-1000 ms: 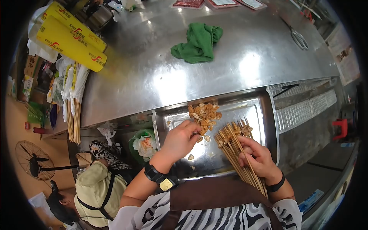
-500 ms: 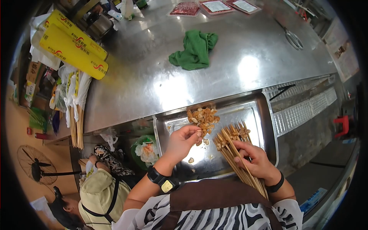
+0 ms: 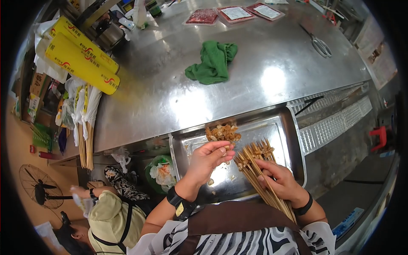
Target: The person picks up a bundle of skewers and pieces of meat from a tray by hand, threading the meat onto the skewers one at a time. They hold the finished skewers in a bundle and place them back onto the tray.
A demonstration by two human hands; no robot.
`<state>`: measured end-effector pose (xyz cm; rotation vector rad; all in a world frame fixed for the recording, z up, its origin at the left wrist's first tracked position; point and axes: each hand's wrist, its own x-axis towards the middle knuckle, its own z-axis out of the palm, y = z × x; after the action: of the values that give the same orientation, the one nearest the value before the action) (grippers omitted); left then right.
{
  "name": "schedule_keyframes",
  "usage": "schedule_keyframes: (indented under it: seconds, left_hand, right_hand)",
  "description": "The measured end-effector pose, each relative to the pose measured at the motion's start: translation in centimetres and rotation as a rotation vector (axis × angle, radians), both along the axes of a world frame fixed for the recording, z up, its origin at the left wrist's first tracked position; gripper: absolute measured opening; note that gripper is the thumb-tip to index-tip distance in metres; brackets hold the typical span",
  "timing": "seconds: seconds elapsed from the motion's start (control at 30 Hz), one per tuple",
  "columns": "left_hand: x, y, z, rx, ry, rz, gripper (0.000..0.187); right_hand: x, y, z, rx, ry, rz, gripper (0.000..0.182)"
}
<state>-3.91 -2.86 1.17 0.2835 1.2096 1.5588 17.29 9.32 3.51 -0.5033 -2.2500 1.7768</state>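
I watch the left hand (image 3: 205, 160) pinch a brown piece (image 3: 227, 148), the right hand (image 3: 281, 180) clasp skewers (image 3: 257, 177); threading seems the present step, and next calls for steady aim.

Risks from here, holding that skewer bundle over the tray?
1. Jab: the left hand is close to the loaded ends of the skewers; a slip might poke it.
2. Spill: the right hand grips many skewers at once; one could slide out into the tray.
3. Drop: the piece appears pinched by fingertips only and might fall.
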Motion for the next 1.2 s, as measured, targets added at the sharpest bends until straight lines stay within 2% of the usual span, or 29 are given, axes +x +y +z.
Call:
schedule_keyframes:
  seconds: [0.07,0.2,0.27,0.47,0.7,1.2]
  left_hand:
    - [0.0,0.2,-0.1,0.076,-0.078,0.01,0.022]
    - [0.4,0.8,-0.2,0.087,-0.103,0.056,0.022]
    - [0.7,1.1,-0.1,0.051,-0.02,0.081,0.022]
    - [1.4,1.9,-0.1,0.078,-0.102,0.139,0.021]
    - [1.8,2.3,0.3,0.091,-0.172,0.078,0.016]
    - [2.6,2.5,0.5,0.033,0.049,0.13,0.016]
  right_hand:
    - [0.0,0.1,-0.1,0.012,0.016,0.001,0.045]
    - [0.1,0.1,-0.3,0.018,0.065,0.006,0.045]
    - [0.0,0.1,-0.4,0.022,0.079,0.007,0.045]
    - [0.0,0.2,-0.7,0.068,0.12,0.022,0.045]
    - [-0.2,0.3,-0.4,0.115,0.106,0.027,0.044]
    - [-0.4,0.3,-0.5,0.16,0.107,0.04,0.044]
